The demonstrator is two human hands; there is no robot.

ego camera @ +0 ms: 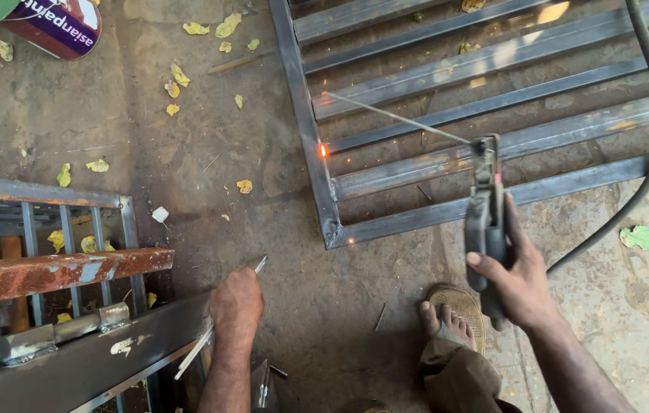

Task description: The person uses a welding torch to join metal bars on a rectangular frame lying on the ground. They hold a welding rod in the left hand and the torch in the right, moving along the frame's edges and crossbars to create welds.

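Partly cropped: right hand grips holder, rod sparking on grille; left hand closed on thin rods, ends hidden.

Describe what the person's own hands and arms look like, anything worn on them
Both the left hand and the right hand are bare: no gloves, rings or watch show. Both forearms are uncovered, with no sleeves reaching into view. The hands look dusty from work.
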